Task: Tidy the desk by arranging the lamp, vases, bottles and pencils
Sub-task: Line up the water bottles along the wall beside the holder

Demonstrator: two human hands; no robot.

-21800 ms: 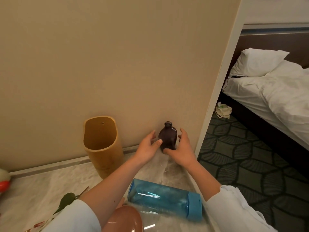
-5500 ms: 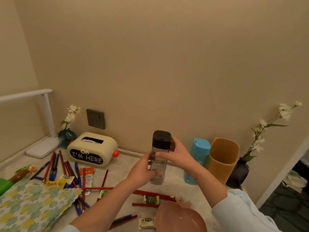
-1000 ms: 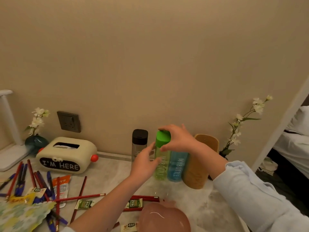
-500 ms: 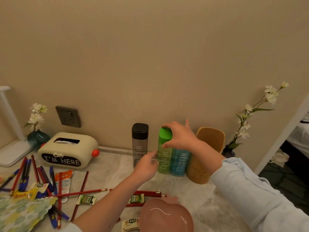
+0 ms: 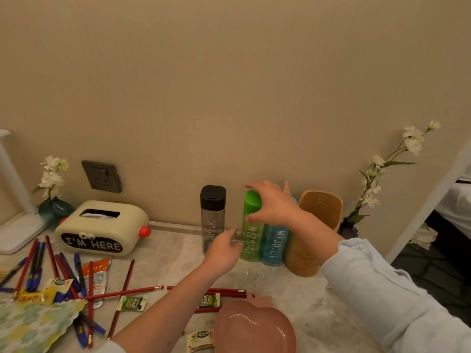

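Observation:
Three "MY BOTTLE" bottles stand upright along the wall: a clear one with a black cap (image 5: 212, 220), a green one (image 5: 251, 242) and a blue one (image 5: 276, 244), the green touching the blue. My right hand (image 5: 274, 205) grips the green bottle's cap from above. The fingertips of my left hand (image 5: 224, 250) touch the green bottle's lower side. A tan holder (image 5: 318, 212) stands right of the blue bottle, then a dark vase (image 5: 349, 229) with a flower branch. Red pencils (image 5: 122, 293) and blue pens (image 5: 76, 268) lie scattered at the left. A white lamp base (image 5: 17, 233) and a green vase (image 5: 54, 207) stand far left.
A cream tissue box (image 5: 102, 228) sits below a wall socket (image 5: 102, 177). A pink heart dish (image 5: 254, 327), snack packets (image 5: 132, 303) and a floral cloth (image 5: 30, 327) lie near the front. The desk ends at the right, by a bed.
The green bottle has settled upright against the blue bottle. My right hand stays on its cap, and my left hand has dropped slightly along its lower side.

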